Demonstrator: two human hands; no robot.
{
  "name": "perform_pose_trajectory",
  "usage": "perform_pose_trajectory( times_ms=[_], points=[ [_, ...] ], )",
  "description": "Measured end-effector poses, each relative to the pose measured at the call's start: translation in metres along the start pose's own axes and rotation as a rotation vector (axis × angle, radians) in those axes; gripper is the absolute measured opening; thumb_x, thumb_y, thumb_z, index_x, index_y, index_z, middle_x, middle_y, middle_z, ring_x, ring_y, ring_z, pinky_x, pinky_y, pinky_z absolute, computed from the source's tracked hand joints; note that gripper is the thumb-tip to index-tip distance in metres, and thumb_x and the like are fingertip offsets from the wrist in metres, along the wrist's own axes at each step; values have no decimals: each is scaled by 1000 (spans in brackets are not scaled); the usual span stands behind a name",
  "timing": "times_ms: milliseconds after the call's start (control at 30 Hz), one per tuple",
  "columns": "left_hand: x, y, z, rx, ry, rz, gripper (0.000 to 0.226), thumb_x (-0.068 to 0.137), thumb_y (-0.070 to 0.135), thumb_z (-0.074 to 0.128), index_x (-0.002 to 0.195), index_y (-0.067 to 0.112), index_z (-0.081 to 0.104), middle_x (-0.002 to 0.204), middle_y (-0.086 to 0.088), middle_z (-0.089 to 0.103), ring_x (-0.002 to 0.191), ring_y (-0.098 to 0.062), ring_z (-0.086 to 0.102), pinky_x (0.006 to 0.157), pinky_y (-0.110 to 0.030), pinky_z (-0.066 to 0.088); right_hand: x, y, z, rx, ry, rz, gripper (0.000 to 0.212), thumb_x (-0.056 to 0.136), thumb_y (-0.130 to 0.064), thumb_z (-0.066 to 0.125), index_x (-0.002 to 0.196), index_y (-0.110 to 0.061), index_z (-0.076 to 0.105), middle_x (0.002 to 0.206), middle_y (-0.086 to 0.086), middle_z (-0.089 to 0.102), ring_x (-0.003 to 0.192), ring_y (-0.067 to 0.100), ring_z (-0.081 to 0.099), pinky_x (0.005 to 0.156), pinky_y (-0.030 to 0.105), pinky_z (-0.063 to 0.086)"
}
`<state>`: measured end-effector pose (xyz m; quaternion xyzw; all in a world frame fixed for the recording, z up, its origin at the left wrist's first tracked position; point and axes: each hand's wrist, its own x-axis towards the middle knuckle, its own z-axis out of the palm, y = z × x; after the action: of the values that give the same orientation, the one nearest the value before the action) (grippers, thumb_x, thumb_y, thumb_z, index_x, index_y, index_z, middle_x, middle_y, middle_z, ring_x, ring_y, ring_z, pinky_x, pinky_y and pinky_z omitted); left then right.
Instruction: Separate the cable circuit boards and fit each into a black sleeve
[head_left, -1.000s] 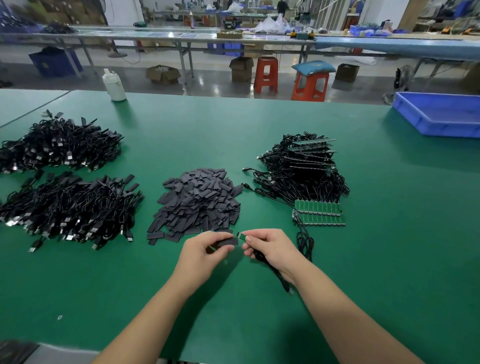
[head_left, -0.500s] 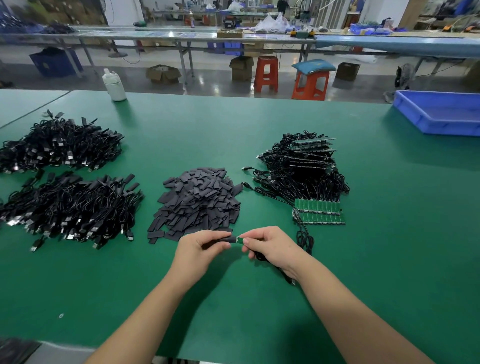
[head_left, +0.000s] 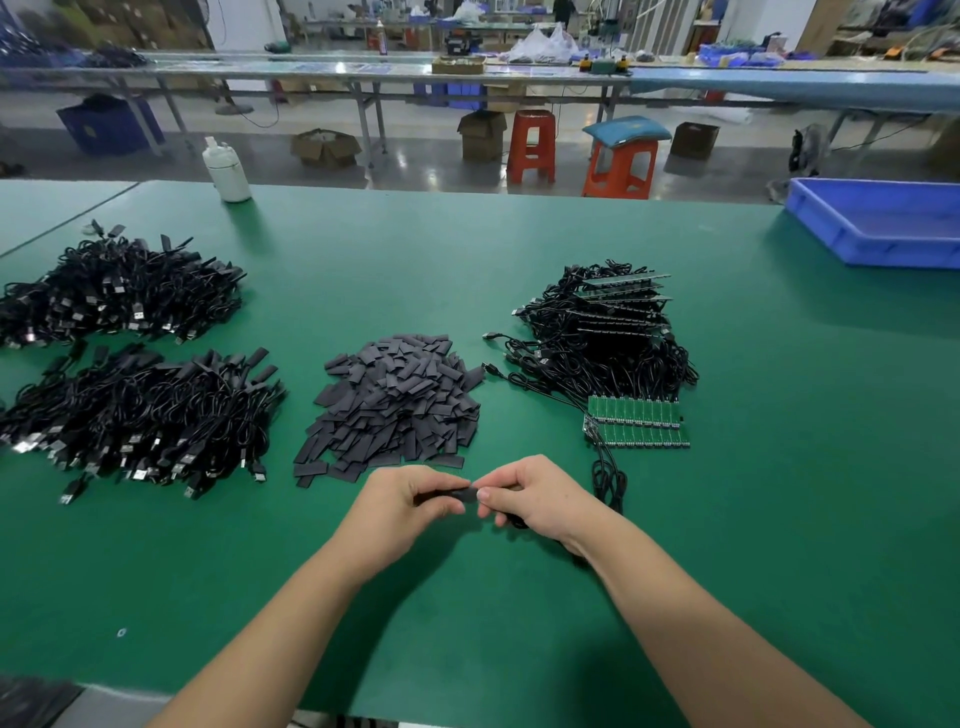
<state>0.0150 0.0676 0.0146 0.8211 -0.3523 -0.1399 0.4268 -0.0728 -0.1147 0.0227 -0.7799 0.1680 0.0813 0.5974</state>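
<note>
Our left hand (head_left: 400, 501) pinches the black sleeve (head_left: 457, 495), long axis running 9-to-3. Our right hand (head_left: 535, 496) pinches the cable end, touching the sleeve's 3 o'clock mouth.

Across my green worktop (head_left: 519, 249) a white plastic bottle (head_left: 227, 171) stands upright at the far edge, to my left. A blue tray (head_left: 878, 223) sits at the far right corner. Beyond the worktop, on the floor, I see two orange stools (head_left: 530, 145), one with a blue cushion (head_left: 626, 129), and some cardboard boxes (head_left: 324, 148) beneath a long bench (head_left: 363, 73).
</note>
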Motion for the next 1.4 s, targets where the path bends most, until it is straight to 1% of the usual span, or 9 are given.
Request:
perform_pose_trajectory(
  times_ms=[233, 333, 433, 567, 700, 867, 1000, 1200, 1400],
  points=[
    [6, 3, 3, -8, -91, -19, 20, 84, 15, 75, 96, 31, 79, 81, 23, 73, 78, 4, 66, 77, -14, 50, -1, 1, 1, 50, -39, -5, 38, 100, -14, 57, 137, -7, 52, 79, -2, 71, 67, 10, 59, 72, 18, 49],
    [7, 3, 3, -39, -107, -50, 14, 90, 22, 70, 80, 28, 78, 57, 15, 62, 50, -1, 47, 55, -19, 40, -2, 1, 1, 110, -75, -31, 31, 103, -15, 51, 133, -5, 54, 86, 4, 71, 69, 13, 60, 74, 25, 50],
    [9, 0, 2, -139, -52, -141, 26, 94, 24, 65, 70, 26, 74, 58, 6, 64, 47, -9, 46, 50, -21, 37, -2, 2, -1, 96, -89, -75, 19, 98, -12, 58, 118, -10, 61, 92, 7, 72, 77, 16, 64, 82, 37, 54],
    [10, -1, 5, -127, -43, -167, 12, 92, 24, 69, 84, 29, 76, 68, 7, 70, 52, -6, 52, 56, -22, 44, 1, 4, -3, -33, -17, -65, 12, 98, -7, 56, 100, -8, 68, 81, 1, 72, 68, 11, 63, 79, 36, 56],
    [5, 1, 8, 325, 9, 149, 27, 89, 28, 71, 115, 24, 72, 100, 9, 70, 87, -9, 64, 83, -26, 51, 1, 3, -1, -15, 2, 16, 18, 100, -9, 53, 100, -2, 69, 74, 1, 69, 62, 10, 59, 68, 29, 52],
    [3, 5, 10, 522, 1, 258, 26, 97, 30, 59, 120, 21, 67, 103, 3, 69, 89, -25, 66, 76, -37, 53, 0, 2, 2, 89, -5, 59, 19, 101, -12, 53, 106, -3, 68, 75, 2, 65, 61, 11, 55, 63, 24, 49],
    [4, 5, 9, 568, -66, 239, 30, 102, 37, 48, 121, 21, 65, 103, 1, 67, 91, -25, 63, 79, -38, 50, -1, 2, -3, -248, 57, -45, 15, 93, -20, 64, 106, -20, 72, 73, -8, 60, 57, 6, 48, 53, 15, 40],
    [5, 3, 12, 538, -85, 231, 25, 100, 28, 53, 120, 20, 67, 105, 1, 70, 94, -23, 65, 80, -34, 51, -3, 1, -1, -384, 73, -73, 21, 98, -22, 56, 105, -22, 75, 70, -10, 63, 63, 11, 54, 63, 27, 48],
    [6, -4, 21, 508, -67, 214, 18, 99, 27, 57, 113, 22, 67, 99, 6, 68, 88, -13, 65, 77, -27, 50, -3, -3, 2, -469, 91, -76, 23, 96, -20, 52, 94, -16, 75, 84, 14, 71, 69, 28, 59, 72, 39, 54]
  ],
)
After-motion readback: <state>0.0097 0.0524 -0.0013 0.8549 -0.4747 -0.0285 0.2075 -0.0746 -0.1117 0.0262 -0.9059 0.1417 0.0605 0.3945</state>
